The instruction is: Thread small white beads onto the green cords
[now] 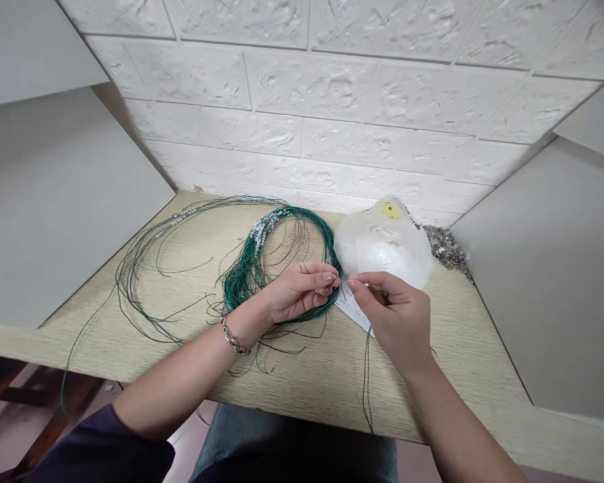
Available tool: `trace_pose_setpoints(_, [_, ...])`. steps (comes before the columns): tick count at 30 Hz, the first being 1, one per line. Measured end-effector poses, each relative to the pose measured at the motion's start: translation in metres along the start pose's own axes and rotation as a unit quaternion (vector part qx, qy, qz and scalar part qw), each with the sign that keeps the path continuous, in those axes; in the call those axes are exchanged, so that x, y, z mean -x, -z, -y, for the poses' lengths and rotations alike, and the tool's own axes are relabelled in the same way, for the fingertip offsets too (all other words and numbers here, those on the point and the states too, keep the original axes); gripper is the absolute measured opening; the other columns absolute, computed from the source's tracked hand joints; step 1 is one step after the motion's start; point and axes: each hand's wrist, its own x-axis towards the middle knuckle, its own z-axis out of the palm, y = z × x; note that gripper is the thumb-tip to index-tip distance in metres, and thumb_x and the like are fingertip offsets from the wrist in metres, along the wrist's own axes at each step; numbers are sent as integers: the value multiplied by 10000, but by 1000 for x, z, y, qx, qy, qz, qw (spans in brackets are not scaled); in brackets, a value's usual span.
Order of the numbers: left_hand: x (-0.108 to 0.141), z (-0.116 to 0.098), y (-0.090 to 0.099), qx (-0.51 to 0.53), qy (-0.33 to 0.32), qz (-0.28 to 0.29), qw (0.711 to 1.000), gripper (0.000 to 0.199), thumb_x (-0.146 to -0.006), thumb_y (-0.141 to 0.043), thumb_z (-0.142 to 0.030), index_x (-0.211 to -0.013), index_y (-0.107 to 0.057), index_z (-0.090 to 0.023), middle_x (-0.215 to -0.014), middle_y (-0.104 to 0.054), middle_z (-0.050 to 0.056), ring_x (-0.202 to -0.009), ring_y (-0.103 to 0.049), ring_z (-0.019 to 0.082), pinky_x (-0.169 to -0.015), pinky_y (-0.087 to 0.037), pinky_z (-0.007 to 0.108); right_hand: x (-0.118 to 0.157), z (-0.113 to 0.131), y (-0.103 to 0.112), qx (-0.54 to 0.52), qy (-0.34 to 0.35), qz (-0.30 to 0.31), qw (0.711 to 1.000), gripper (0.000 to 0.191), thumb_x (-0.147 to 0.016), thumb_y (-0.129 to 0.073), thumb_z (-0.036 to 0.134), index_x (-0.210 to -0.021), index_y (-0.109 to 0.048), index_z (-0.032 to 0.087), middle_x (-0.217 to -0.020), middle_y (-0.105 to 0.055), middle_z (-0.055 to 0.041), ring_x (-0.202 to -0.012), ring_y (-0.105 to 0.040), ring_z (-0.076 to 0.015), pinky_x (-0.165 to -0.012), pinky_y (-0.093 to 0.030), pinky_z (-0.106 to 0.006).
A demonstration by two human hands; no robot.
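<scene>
Both hands meet over the table, fingertips close together. My left hand [302,290] pinches thumb against finger; what lies between them is too small to make out. My right hand [400,315] is also closed in a pinch, and a thin dark green cord [367,376] hangs from it past the table's front edge. Behind and below my left hand lies a thick coil of green cords [239,275] with white beads [259,231] strung on it. A white paper slip [353,307] with handwriting lies partly under my right hand.
A looser bundle of beaded cords [131,258] spreads over the left of the table [302,376]. At the back right stand a whitish translucent bag or dish [377,245] with a yellow patch and a heap of small shiny pieces [447,248]. White panels flank both sides.
</scene>
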Motion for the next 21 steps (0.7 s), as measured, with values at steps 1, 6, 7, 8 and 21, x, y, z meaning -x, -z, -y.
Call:
trace_pose_setpoints(1, [0, 0, 0, 1, 1, -1, 1000, 153, -573, -734, -170, -670, -630, -114, -625, -605, -2, -495, -464, 21, -441, -376, 129, 1, 1, 0, 0, 0, -6, 1000, 91, -663, -624, 285, -624, -647, 206, -422, -395, 46, -399, -269, -49, -374, -214, -199])
trace_pose_setpoints(6, [0, 0, -1, 3, -2, -4, 1000, 155, -564, -737, -162, -657, -624, -109, -583, -590, -10, -473, -451, 14, -425, -362, 115, 3, 5, -1, -5, -4, -12, 1000, 89, -661, -613, 259, -597, -621, 198, -423, -364, 47, -403, -269, -53, -375, -204, -201])
trace_pose_setpoints(7, [0, 0, -2, 2, -4, -5, 1000, 161, -558, -741, -164, -655, -625, -108, -574, -586, -11, -470, -448, 14, -423, -361, 116, 4, 6, -1, -6, -5, -11, 1000, 91, -662, -611, 258, -595, -618, 197, -422, -362, 48, -402, -268, -53, -374, -199, -200])
trace_pose_setpoints(8, [0, 0, -2, 0, -6, -5, 1000, 168, -551, -746, -170, -653, -627, -108, -566, -582, -11, -467, -447, 15, -424, -362, 118, 4, 6, -1, -5, -6, -11, 1000, 93, -663, -610, 258, -594, -615, 196, -420, -356, 49, -401, -264, -52, -374, -195, -200])
trace_pose_setpoints(21, [1, 1, -2, -13, -17, -4, 1000, 192, -534, -762, -204, -649, -637, -115, -541, -587, -15, -460, -458, 12, -448, -383, 108, 4, 9, -2, 6, -24, -3, 1000, 96, -666, -607, 262, -603, -607, 190, -420, -351, 55, -398, -257, -46, -374, -189, -196])
